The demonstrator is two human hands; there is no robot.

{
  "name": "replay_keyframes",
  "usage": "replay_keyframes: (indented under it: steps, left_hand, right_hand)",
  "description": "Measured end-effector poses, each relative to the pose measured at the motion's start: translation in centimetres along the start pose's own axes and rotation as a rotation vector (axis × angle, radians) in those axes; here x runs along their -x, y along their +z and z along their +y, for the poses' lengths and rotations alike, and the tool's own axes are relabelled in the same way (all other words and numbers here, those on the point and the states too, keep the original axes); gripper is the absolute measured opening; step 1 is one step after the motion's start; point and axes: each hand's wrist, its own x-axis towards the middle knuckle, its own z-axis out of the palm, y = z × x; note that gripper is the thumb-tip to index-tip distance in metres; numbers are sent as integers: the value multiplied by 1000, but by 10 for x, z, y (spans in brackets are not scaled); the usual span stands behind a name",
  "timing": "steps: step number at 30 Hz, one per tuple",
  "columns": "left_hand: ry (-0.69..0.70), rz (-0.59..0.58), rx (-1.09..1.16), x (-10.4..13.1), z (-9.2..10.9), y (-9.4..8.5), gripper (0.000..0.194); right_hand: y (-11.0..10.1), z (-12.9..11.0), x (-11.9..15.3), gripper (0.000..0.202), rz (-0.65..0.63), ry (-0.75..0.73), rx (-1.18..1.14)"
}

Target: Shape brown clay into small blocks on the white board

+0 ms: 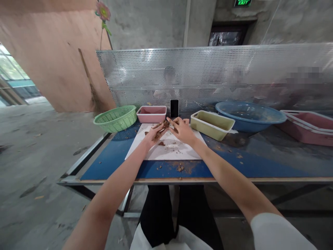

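Leftmost, a broom (88, 78) leans against a pinkish wall (52, 59), with a pink flower (103, 11) above and to its right. Next comes a green basket (114, 119), slotted and round, tilted at the far left corner of the blue tabletop (106, 163). Just right of it sits a pink tray (151, 118) with a white rim, at the far edge of a white sheet (179, 154). Over this sheet, the left hand (155, 133) has its fingers stretched toward the far side, holding a small brown lump (166, 123) at their tips. Brown bits (161, 143) are scattered on the sheet below, and more crumbs (180, 168) lie on the blue surface near the table's front edge. Behind the hands, a phone (174, 108) with a dark screen stands upright before a perforated metal screen (145, 69). To the lump's right, the right hand (182, 130) is bent, its fingertips at the lump; whether they pinch it or only touch it, I cannot tell. Beside that hand stands an olive bin (212, 124), then, farther right and behind, a wide blue basin (251, 118). Above the metal screen glows a green exit sign (242, 2). Finally, at the far right are pink bins (309, 128), apparently stacked.
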Motion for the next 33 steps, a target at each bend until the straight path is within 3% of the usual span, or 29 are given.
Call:
replay_keyframes:
  steps: [6, 17, 22, 33]
  left_hand:
    - [-5, 21, 5, -1, 1, -1, 19]
    - [-14, 28, 6, -3, 0, -5, 21]
    - [-31, 44, 20, -2, 0, -3, 19]
    - [-39, 40, 6, -3, -1, -5, 18]
  right_hand:
    - [3, -8, 0, 54, -84, -95, 89]
    - [2, -8, 1, 52, -72, -122, 79]
    - [1, -9, 0, 54, -30, -63, 96]
    - [1, -8, 1, 52, -76, -129, 100]
